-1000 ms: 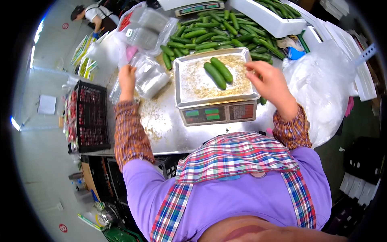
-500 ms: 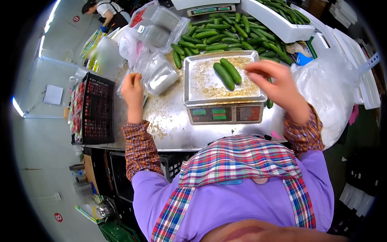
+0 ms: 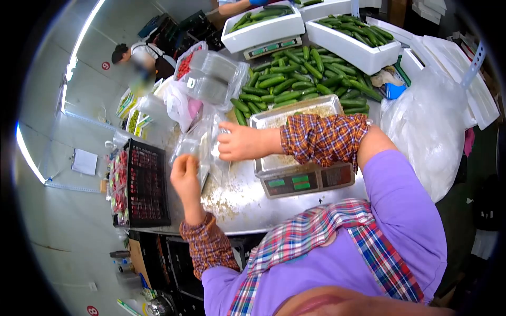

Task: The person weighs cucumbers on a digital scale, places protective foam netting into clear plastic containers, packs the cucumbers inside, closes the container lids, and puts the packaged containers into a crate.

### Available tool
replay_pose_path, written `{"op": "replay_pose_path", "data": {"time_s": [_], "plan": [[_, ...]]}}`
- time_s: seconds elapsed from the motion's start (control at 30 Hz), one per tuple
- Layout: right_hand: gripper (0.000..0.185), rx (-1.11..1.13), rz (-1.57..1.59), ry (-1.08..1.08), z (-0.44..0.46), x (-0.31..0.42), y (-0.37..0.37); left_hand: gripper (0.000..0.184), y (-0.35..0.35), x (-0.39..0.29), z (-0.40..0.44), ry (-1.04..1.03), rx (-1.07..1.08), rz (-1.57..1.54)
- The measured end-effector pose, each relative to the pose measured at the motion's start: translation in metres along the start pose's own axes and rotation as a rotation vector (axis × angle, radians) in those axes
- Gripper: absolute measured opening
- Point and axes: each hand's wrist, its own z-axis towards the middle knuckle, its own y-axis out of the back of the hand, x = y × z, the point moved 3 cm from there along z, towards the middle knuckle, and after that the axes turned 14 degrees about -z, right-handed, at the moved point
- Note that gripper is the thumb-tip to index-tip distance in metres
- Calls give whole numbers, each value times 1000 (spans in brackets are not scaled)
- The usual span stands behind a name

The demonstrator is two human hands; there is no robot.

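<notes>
Clear plastic bag [image 3: 219, 167], crinkled, beside scale [image 3: 311, 182]

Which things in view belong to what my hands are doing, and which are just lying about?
Probably part of the work:
clear plastic, by your left hand and right hand
scale with its metal tray
cucumbers heaped behind the scale

Probably just lying about:
black crate at left
large plastic bag at right
</notes>
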Motion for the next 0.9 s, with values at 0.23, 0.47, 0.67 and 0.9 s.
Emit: {"op": "replay_pose_path", "data": {"time_s": [0.23, 0.47, 0.67, 0.9], "plan": [[12, 58, 27, -231, -42, -35, -14, 13, 168, -21, 1, -202, -746, -231], [22, 99, 159, -418, -31, -50, -115, 14, 115, -33, -75, -323, -733, 362], [31, 432, 309, -513, -12, -5, -205, 10, 55, -1, -115, -300, -291, 735], [29, 670, 402, -339, -3, -5, -101, 11, 5, 146, -181, 19, 74, 759]]}}
